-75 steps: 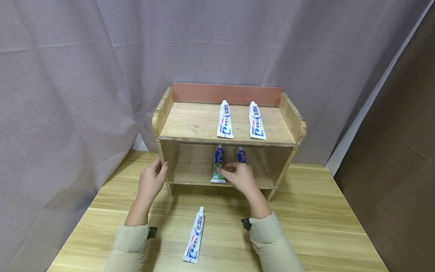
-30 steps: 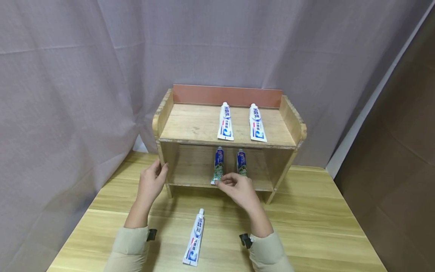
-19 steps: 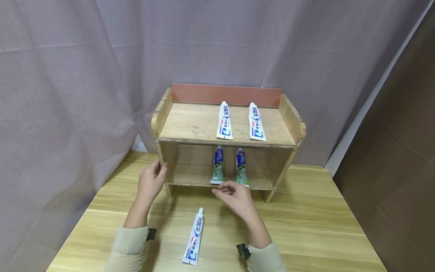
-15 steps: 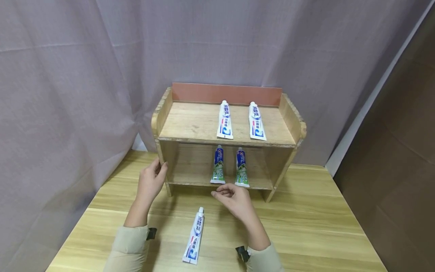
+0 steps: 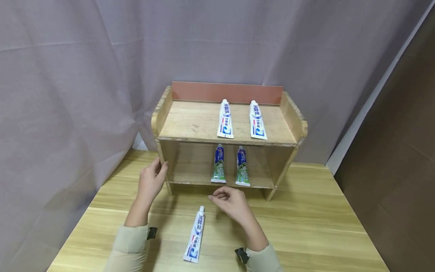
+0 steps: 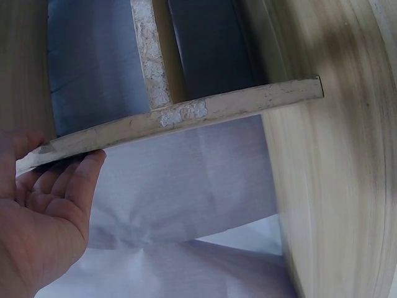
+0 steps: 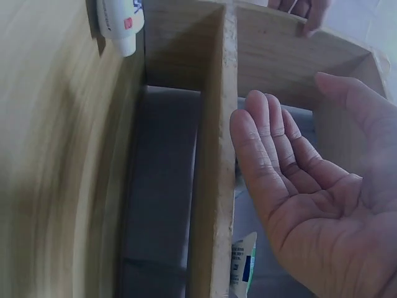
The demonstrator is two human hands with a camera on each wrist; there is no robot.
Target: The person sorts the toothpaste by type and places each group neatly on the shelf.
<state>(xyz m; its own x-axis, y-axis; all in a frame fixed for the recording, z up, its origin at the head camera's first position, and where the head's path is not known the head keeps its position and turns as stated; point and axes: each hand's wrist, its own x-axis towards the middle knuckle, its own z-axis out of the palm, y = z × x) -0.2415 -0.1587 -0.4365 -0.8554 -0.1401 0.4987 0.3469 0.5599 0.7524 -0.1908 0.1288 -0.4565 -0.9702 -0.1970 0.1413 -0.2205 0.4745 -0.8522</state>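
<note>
My left hand [image 5: 151, 180] grips the left side panel of a small two-tier wooden shelf [image 5: 193, 122]; the left wrist view has the thumb on one face of the panel [image 6: 124, 129] and fingers on the other. In front of the lower tier, my right hand [image 5: 231, 202] hovers with relaxed fingers and holds nothing. Two blue-and-green toothpaste tubes, a left one [image 5: 218, 166] and a right one [image 5: 242, 168], lie on that tier, caps toward the back. On the top tier lie two white toothpaste tubes, one left [image 5: 225, 121] and one right [image 5: 257, 121].
Another white toothpaste tube [image 5: 195, 236] lies on the wooden table [image 5: 316, 226], between the forearms. A grey curtain [image 5: 217, 41] hangs behind the shelf. At the right stands a brown panel [image 5: 391, 143].
My right hand has let go of the left blue-and-green tube and drawn back toward me, uncovering both lower tubes. The left hand has stayed on the shelf's side.
</note>
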